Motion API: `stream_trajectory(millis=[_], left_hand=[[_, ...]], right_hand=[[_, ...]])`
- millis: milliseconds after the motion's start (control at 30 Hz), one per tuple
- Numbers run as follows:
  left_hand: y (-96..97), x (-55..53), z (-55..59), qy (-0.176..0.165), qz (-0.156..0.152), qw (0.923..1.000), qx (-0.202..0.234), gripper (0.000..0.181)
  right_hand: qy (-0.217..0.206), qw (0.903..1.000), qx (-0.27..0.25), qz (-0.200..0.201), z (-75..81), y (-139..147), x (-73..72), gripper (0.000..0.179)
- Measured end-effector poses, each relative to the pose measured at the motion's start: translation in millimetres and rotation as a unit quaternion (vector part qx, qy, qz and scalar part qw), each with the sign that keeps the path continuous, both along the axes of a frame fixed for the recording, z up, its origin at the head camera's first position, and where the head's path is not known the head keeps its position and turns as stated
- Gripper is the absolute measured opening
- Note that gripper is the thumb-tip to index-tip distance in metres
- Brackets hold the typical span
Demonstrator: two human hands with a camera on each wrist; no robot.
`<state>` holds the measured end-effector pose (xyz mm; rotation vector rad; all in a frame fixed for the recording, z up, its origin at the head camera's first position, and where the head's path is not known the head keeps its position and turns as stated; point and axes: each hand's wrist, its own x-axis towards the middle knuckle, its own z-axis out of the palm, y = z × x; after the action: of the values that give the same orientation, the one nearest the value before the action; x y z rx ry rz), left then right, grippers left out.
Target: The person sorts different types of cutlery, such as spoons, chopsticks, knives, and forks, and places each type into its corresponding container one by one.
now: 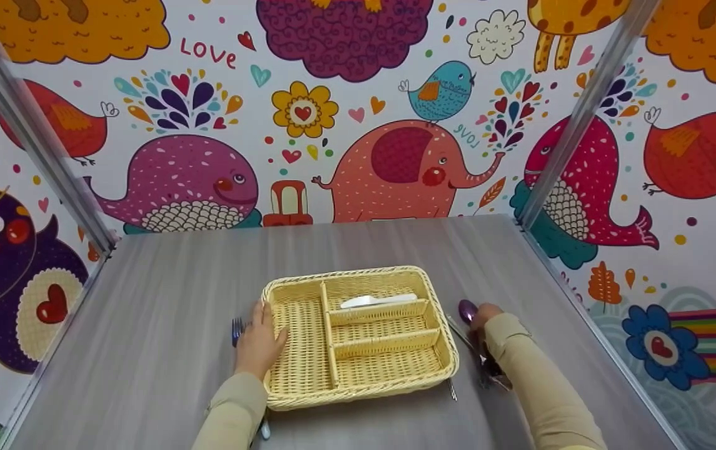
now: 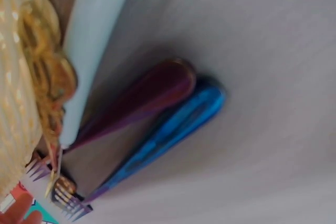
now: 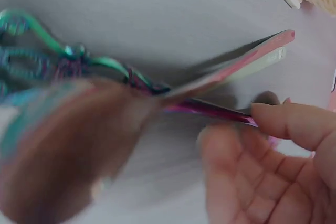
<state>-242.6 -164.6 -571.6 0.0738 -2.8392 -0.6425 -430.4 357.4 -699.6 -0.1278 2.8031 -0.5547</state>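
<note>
- Grey table [image 1: 158, 325], near edge cut off at the bottom, wood-streaked.
- Cream basket [image 1: 298, 359], mid-frame, left rim partly covered: woven, rounded corners, divided, smooth white knife [image 1: 378, 301] in its upper-right compartment.
- Left hand [image 1: 259, 342] grips that rim, thumb inside, fingers outside, hiding part of a fork [image 1: 237, 329].
- Right hand [image 3: 278, 179], right of centre, fingers bent at a glossy purple spoon [image 1: 467, 310]; can't tell whether they're pinching it.
- Blurred spoon bowl [image 3: 68, 156], lower left in the right-wrist view.
</note>
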Motion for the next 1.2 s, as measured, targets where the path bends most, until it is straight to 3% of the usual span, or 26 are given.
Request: stream_trajectory(millis=[33, 67, 133, 233, 367, 500, 833, 933, 1067, 1200], left_hand=[[-0.1, 0.0, -0.4, 0.001, 0.001, 1.0, -0.004, 0.067], [-0.1, 0.2, -0.4, 0.001, 0.002, 1.0, -0.007, 0.067], [-0.1, 0.2, -0.8, 0.002, 0.002, 1.0, -0.009, 0.067], [-0.3, 0.9, -1.4, 0.0, 0.001, 1.0, -0.007, 0.067], [-1.6, 1.1, -1.7, -0.003, -0.001, 1.0, -0.004, 0.067], [-2.5, 1.0, -1.2, -0.001, -0.004, 1.0, -0.005, 0.067], [-2.2, 1.9, 2.1, -0.015, -0.006, 0.9999, 0.001, 0.067], [-2.7, 1.1, 1.6, -0.015, -0.008, 0.9998, -0.003, 0.067], [-2.7, -0.7, -0.9, -0.015, -0.008, 0.9998, -0.003, 0.067], [-2.0, -0.9, -1.2, -0.014, -0.009, 0.9999, 0.001, 0.067]], right_hand=[[0.016, 0.9997, -0.007, 0.014, 6.6, -4.0, 5.1, 0.044], [0.013, 0.9998, -0.007, 0.009, 3.6, -4.1, 1.2, 0.046], [-0.043, 0.9988, -0.012, -0.019, 44.8, -32.6, 24.0, 0.032], [-0.089, 0.9958, -0.017, -0.016, 117.7, -76.5, 74.2, 0.025], [-0.076, 0.9955, 0.054, 0.02, 161.2, -102.9, 109.3, 0.035], [-0.063, 0.994, 0.084, 0.031, 170.6, -111.4, 118.1, 0.028], [-0.123, 0.9917, 0.037, 0.011, 158.2, -94.9, 98.6, 0.006], [-0.14, 0.9887, 0.052, 0.019, 168.6, -92.5, 96.8, 0.023], [-0.116, 0.9905, 0.056, 0.049, 181.0, -86.2, 96.1, 0.028], [-0.113, 0.9922, 0.002, 0.051, 185.4, -77.1, 93.1, 0.023]])
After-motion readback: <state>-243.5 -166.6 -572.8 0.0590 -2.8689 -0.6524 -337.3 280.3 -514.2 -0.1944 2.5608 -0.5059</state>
